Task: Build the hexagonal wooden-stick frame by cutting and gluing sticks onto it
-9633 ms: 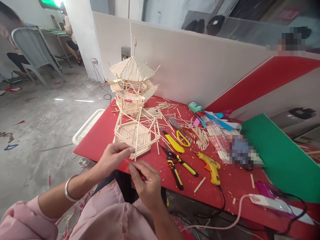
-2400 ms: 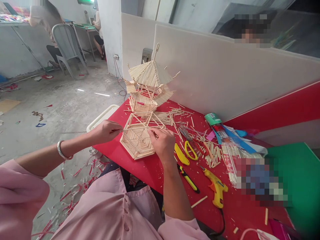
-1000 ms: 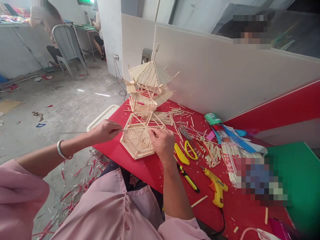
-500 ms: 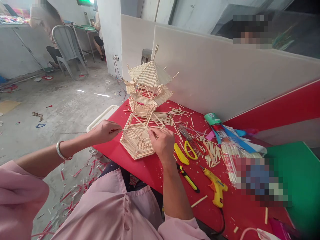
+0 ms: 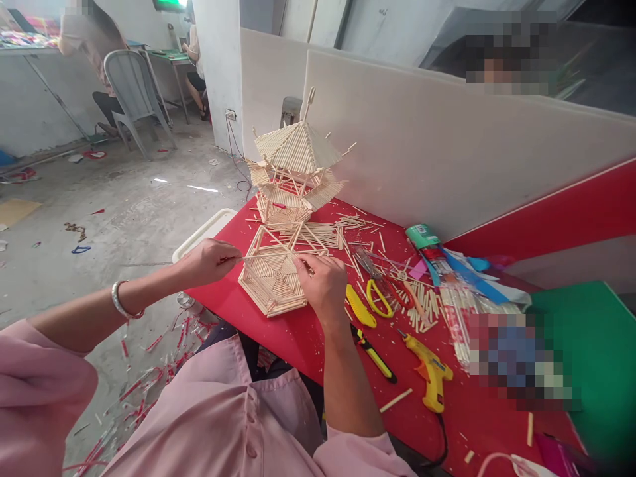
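Observation:
My left hand (image 5: 212,260) is closed in a pinch at the left end of a thin wooden stick (image 5: 265,256). Fingers of my right hand (image 5: 322,281) pinch the same stick farther right. It runs level above a hexagonal stick base (image 5: 273,306), whose floor is laid in concentric rings of sticks and whose rim carries a slanted stick frame (image 5: 285,232). Right behind this stands a pagoda-like stick model (image 5: 303,149) with a tiered, ribbed roof. My fingertips partly hide the stick's ends.
Right of my hands on the red table (image 5: 298,344) lie a yellow glue gun (image 5: 431,371), a cutter knife (image 5: 375,354), yellow-handled scissors (image 5: 380,301) and loose sticks (image 5: 422,308). Bagged sticks (image 5: 460,324) lie farther right. A pale panel (image 5: 387,132) rises behind the table.
Both my hands, the stick and the base have stayed in place. Behind the panel, a person's head has shifted slightly.

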{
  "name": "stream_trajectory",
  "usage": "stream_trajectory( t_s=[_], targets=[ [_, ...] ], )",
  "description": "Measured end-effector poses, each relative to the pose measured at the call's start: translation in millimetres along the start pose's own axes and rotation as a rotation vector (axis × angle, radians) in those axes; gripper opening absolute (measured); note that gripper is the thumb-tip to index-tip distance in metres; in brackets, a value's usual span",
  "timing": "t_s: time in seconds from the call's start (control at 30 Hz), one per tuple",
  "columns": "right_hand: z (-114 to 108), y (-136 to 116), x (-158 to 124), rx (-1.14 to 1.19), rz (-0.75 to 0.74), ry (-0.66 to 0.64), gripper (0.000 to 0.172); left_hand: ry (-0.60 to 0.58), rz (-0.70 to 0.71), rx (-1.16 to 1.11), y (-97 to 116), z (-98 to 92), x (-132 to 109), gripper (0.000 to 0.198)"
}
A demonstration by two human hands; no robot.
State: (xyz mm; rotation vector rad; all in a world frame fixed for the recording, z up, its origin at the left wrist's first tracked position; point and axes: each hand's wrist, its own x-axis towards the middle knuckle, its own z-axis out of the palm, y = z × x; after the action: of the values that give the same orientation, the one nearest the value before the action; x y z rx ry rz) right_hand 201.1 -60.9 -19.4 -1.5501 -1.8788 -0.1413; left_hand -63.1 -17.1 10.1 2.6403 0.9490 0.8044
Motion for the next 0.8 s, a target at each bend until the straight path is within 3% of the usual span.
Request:
stream_trajectory(
  t_s=[0.8],
  targets=[
    [1.2, 1.1, -0.3, -0.014, 0.003, -0.019, 0.018, 0.030, 0.044, 0.011, -2.1, 1.3, 0.1, 0.022]
  ],
)
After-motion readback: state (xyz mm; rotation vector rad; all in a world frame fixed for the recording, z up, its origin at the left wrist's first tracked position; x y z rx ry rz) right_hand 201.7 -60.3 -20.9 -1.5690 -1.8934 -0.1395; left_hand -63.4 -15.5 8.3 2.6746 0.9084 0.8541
